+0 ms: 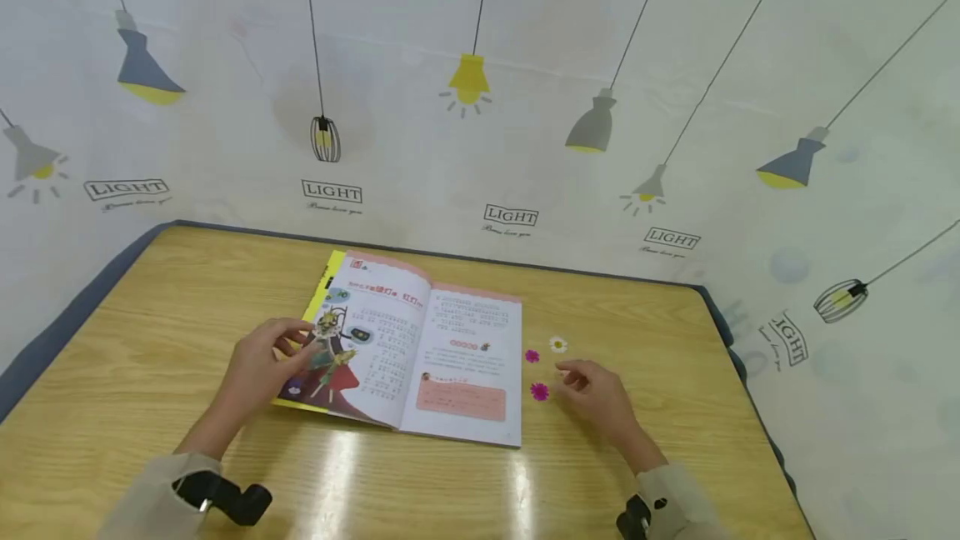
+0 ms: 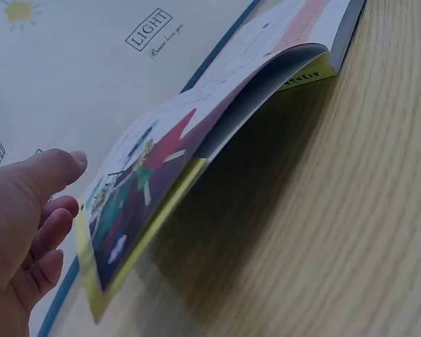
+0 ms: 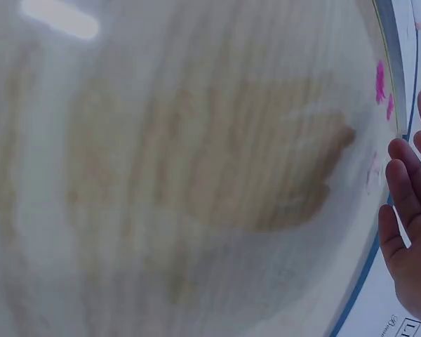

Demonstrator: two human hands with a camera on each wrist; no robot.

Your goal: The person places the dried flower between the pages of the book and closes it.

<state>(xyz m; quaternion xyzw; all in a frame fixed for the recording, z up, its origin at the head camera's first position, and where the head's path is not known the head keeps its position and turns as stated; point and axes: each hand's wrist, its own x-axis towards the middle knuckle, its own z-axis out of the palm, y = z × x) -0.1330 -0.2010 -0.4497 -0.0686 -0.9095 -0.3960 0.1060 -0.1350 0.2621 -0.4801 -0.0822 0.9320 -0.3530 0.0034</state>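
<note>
An open book (image 1: 468,365) with printed text lies on the table, a cartoon picture covering much of its left page. My left hand (image 1: 266,361) is at the book's left edge, fingers loosely bent, with no clear grip. In the left wrist view, that hand (image 2: 31,225) has its fingertips beside the yellow-edged corner of the book (image 2: 151,175), whose left side stands raised over a shadow. Right of the book, my right hand (image 1: 596,398) hovers with relaxed fingers near a magenta flower (image 1: 539,391), a smaller magenta flower (image 1: 532,356) and a white flower (image 1: 558,344).
The wood-grain table (image 1: 172,307) has a dark blue edge along its back and sides. Behind it hangs a pale cloth (image 1: 405,15) printed with lamps and LIGHT lettering. Each wrist wears a black strap mount (image 1: 221,497).
</note>
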